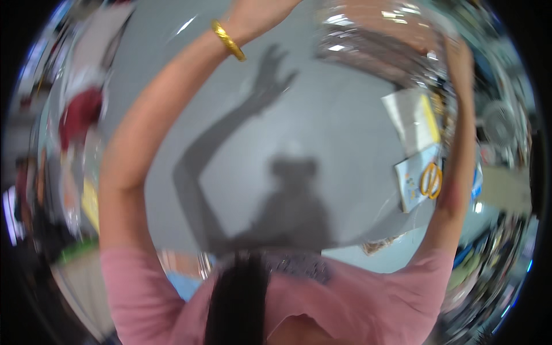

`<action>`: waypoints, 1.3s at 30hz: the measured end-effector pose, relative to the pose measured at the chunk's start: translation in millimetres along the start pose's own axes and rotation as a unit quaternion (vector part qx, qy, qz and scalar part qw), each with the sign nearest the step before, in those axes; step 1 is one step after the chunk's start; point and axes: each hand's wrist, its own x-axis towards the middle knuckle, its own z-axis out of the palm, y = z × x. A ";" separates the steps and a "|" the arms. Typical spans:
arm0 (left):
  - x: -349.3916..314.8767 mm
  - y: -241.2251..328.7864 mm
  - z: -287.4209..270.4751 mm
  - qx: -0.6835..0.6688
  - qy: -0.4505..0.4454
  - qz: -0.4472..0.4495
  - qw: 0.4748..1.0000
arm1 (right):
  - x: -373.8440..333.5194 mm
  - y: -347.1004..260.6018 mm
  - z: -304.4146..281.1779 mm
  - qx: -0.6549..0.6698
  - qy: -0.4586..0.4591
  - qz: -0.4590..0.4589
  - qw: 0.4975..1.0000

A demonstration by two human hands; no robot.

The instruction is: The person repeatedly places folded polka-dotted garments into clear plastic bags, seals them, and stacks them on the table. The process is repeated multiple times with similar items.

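Observation:
My left hand (261, 12) reaches to the upper edge of the view, a gold bangle (228, 40) round its wrist. Its fingers are cut off there, but its shadow on the grey table (230, 123) shows them spread, with nothing in them. At the upper right, my right hand (457, 54) grips the right side of a shiny clear plastic package (382, 37) with brownish-pink contents. Motion blurs its fingers, and the package runs out of view at the top.
Orange-handled scissors (431, 180) lie on a light blue booklet (415, 172) beside my right forearm. A white sheet with a yellow strip (415, 118) lies above them. Dark red cloth (82, 115) is at the left, and a round fan (499, 122) at the far right.

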 end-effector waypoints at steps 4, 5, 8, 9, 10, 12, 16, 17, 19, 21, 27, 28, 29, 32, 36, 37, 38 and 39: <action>-166.9 18.0 -205.3 0.013 0.110 0.011 0.994 | -116.0 -126.0 -75.9 0.347 -0.105 -0.109 0.925; -218.3 22.9 -254.5 0.019 0.157 -0.028 0.987 | -145.7 -163.7 -90.4 0.340 -0.174 -0.153 0.911; -411.6 57.2 -365.8 0.206 0.260 -0.212 0.919 | -241.3 -283.8 -112.8 0.456 -0.387 -0.261 0.757; -479.3 66.2 -383.8 0.354 0.227 -0.277 0.864 | -271.7 -326.1 -113.2 0.461 -0.427 -0.305 0.716; -549.4 75.7 -381.8 0.436 0.193 -0.281 0.833 | -303.0 -366.0 -110.5 0.488 -0.466 -0.332 0.659; -680.2 95.3 -349.8 0.461 0.087 -0.454 0.757 | -363.6 -437.8 -107.0 0.552 -0.531 -0.367 0.528; -866.8 103.4 -230.6 0.322 -0.090 -0.530 0.779 | -479.2 -551.9 -91.2 0.494 -0.532 -0.522 0.448; -894.4 104.0 -202.7 0.299 -0.025 -0.527 0.795 | -502.6 -570.0 -83.6 0.467 -0.537 -0.547 0.441; -929.1 88.5 -169.6 0.340 -0.041 -0.543 0.767 | -538.9 -598.1 -68.5 0.427 -0.541 -0.580 0.435; -947.7 75.3 -158.5 0.330 -0.024 -0.552 0.766 | -567.7 -616.4 -48.8 0.396 -0.548 -0.594 0.436; -962.2 53.3 -179.7 0.243 0.190 -0.505 0.806 | -633.5 -660.6 25.9 0.313 -0.585 -0.584 0.469; -963.6 51.5 -183.7 0.210 0.217 -0.535 0.789 | -643.9 -668.4 37.1 0.281 -0.585 -0.594 0.476; -966.3 49.3 -187.8 0.178 0.241 -0.562 0.771 | -654.7 -674.9 47.1 0.259 -0.566 -0.607 0.495; -972.9 44.6 -195.4 0.079 0.250 -0.652 0.711 | -690.5 -692.6 69.0 0.200 -0.486 -0.683 0.507; -980.9 40.0 -199.9 0.008 0.269 -0.684 0.678 | -730.4 -713.9 87.0 0.143 -0.433 -0.768 0.450; -982.0 39.0 -201.2 0.008 0.265 -0.683 0.680 | -735.9 -719.1 90.6 0.104 -0.422 -0.786 0.440; -982.7 38.1 -202.9 0.004 0.256 -0.690 0.677 | -739.2 -724.7 94.3 0.077 -0.414 -0.803 0.422; -982.7 37.1 -204.8 0.010 0.270 -0.674 0.688 | -740.0 -729.5 97.9 0.071 -0.415 -0.807 0.415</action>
